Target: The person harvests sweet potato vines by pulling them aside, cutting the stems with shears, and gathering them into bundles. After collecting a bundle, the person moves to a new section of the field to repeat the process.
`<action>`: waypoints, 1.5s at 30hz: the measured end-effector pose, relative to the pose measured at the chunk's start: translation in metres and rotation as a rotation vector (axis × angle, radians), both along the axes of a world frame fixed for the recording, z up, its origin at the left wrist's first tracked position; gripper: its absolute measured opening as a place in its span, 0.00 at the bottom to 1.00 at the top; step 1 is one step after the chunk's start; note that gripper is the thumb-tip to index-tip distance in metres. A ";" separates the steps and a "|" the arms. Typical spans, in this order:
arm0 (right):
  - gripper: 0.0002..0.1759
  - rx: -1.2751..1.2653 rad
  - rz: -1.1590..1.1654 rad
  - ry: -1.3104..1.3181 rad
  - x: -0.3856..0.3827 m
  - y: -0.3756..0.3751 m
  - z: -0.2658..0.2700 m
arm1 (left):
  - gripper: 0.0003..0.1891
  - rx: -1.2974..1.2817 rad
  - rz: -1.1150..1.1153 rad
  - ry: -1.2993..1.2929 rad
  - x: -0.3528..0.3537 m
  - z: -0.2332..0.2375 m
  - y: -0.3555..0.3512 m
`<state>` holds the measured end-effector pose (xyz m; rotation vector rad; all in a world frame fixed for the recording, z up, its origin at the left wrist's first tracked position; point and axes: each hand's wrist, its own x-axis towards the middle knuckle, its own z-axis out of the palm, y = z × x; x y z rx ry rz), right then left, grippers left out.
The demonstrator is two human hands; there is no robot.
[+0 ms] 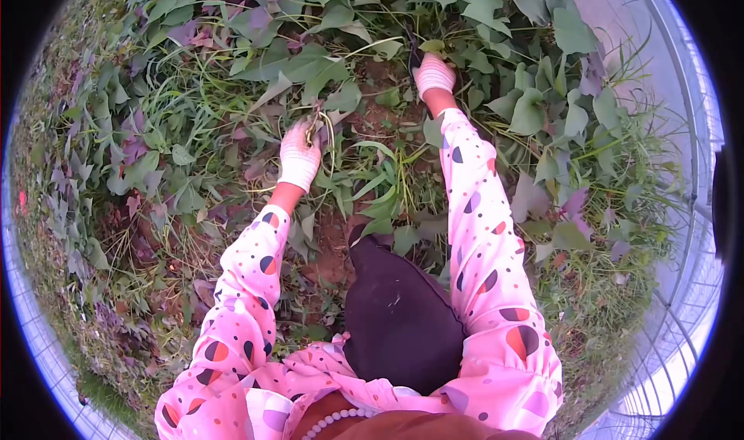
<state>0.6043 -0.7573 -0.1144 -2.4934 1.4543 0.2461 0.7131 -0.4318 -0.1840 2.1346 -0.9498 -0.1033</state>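
Note:
My left hand [299, 159], in a pale striped glove, is closed around a small bunch of vine stems [313, 130] just above the ground. Farther forward and to the right, my right hand [434, 77] wears a similar glove. Its fingers are curled at a dark, slender thing [414, 51] that reaches up into the leaves; its kind cannot be made out, and its far end is hidden. Broad green leaves [310, 67] hang over the soil in front of both hands. A patch of reddish soil [380, 78] shows between them.
Purple-tinged leaves [136, 142] and long grass [198, 91] tangle on the left. Along the right runs a pale sheet wall with curved metal bars [692, 130]. A dark-trousered knee [399, 316] rests below the hands, near bare soil [329, 246].

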 end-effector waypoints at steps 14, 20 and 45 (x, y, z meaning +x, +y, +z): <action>0.17 0.495 0.106 -0.617 -0.092 0.107 0.023 | 0.24 -0.228 -0.632 -0.278 -0.046 0.139 -0.041; 0.12 0.905 -0.123 -0.747 -0.099 0.139 0.083 | 0.22 0.007 -0.595 -0.220 -0.045 0.127 -0.049; 0.37 1.287 -0.763 -1.241 -0.064 -0.002 -0.027 | 0.16 -0.639 0.518 0.418 -0.039 0.185 0.093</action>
